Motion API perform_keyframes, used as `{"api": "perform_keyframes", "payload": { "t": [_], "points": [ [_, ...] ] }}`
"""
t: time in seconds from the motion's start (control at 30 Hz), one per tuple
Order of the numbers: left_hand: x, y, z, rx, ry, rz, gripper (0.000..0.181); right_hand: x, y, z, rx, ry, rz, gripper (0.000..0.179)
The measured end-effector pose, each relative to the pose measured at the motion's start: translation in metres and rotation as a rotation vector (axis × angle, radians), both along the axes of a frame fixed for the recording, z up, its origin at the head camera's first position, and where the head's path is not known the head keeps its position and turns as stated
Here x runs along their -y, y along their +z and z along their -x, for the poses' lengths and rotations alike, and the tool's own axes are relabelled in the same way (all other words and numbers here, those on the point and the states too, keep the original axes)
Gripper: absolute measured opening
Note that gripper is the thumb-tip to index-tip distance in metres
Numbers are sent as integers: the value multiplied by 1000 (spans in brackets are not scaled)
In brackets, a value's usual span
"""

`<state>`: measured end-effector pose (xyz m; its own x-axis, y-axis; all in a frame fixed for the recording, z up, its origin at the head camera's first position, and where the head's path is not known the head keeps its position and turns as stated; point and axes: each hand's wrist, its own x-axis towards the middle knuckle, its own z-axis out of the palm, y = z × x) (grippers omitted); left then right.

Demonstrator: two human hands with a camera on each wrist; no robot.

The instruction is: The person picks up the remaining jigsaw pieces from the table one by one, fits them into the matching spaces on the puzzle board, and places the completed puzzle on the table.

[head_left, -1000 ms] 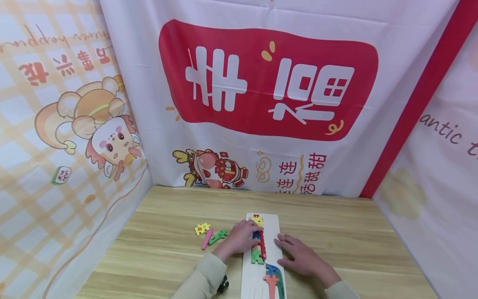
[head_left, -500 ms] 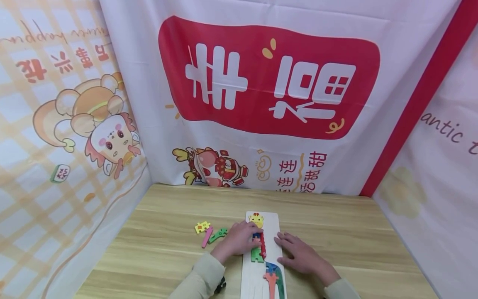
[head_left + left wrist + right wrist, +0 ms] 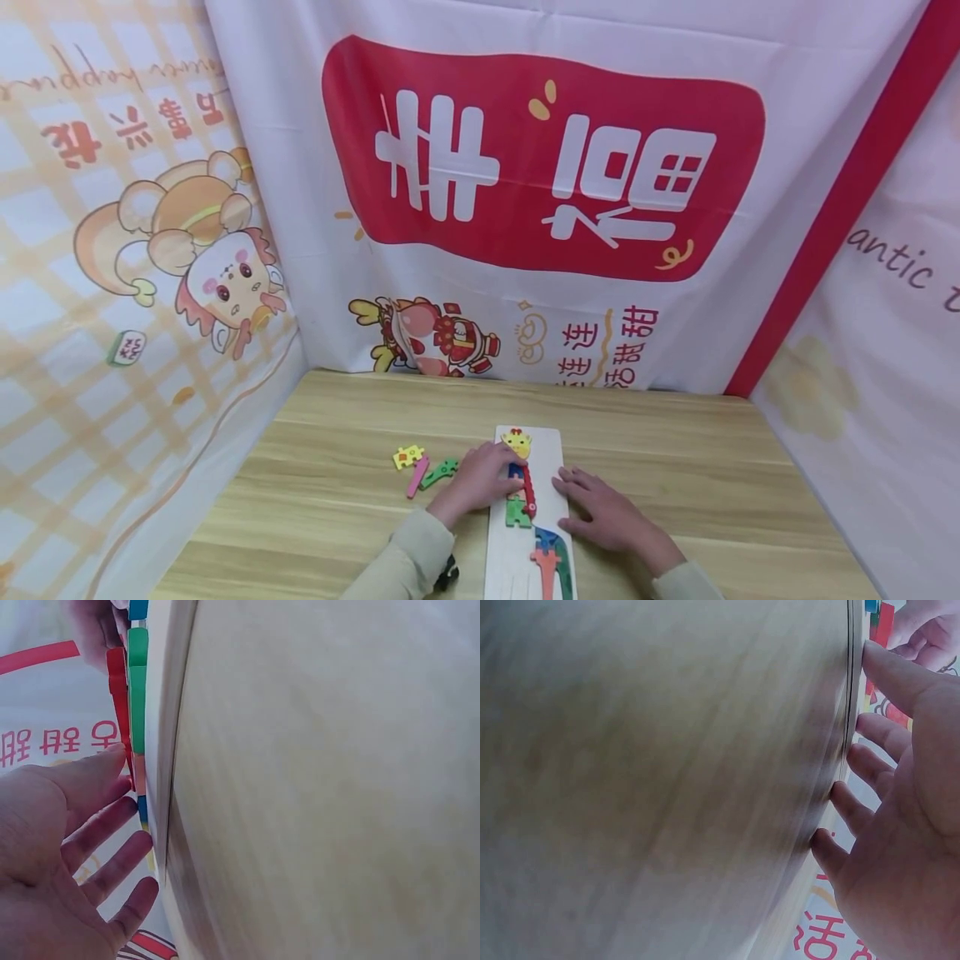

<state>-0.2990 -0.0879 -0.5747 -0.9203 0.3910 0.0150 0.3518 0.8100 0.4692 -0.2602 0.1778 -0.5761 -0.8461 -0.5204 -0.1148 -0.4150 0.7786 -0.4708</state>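
A pale wooden puzzle board [image 3: 547,475] lies lengthwise before me, with a yellow giraffe-head piece [image 3: 515,443] at its far end. My left hand [image 3: 480,477] pinches a long red puzzle piece [image 3: 530,493] between thumb and forefinger. In the left wrist view the red piece [image 3: 118,694] stands proud of the green piece [image 3: 138,697] beside it. Blue, pink and green pieces run under the left fingers, partly hidden. At the board's right edge my right hand [image 3: 606,512] rests with its fingers spread. Nearer me on the board are a blue piece, an orange piece [image 3: 547,567] and a dark green one.
Left of the board lie loose pieces: a yellow one [image 3: 408,457], a pink one [image 3: 417,477] and a green one [image 3: 438,473]. A small black object [image 3: 448,575] shows beside the left sleeve. Printed cloth [image 3: 540,167] hangs behind the wooden table [image 3: 675,433].
The red piece has shifted slightly under the left fingers, and more of the giraffe head shows than a second ago. The right hand has stayed at the board's edge.
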Motion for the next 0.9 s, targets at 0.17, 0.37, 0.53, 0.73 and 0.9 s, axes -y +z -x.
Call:
{"api": "perform_keyframes", "payload": {
  "t": [0.17,0.37,0.53,0.73,0.9],
  "points": [
    [0,4,-5,7,-33,32,54,0,-1,0,0,0,-4,69],
    [-1,6,-11,49,-169,92,75,0,-2,0,-2,-9,-9,70],
    [-4,5,-14,38,-213,148,67,0,-3,0,3,-11,-7,70],
    [-3,5,-13,69,-197,99,57,-1,-3,1,10,-11,-9,69],
    [1,8,-13,104,-209,41,59,-2,-3,2,8,-12,-9,70]
  ]
}}
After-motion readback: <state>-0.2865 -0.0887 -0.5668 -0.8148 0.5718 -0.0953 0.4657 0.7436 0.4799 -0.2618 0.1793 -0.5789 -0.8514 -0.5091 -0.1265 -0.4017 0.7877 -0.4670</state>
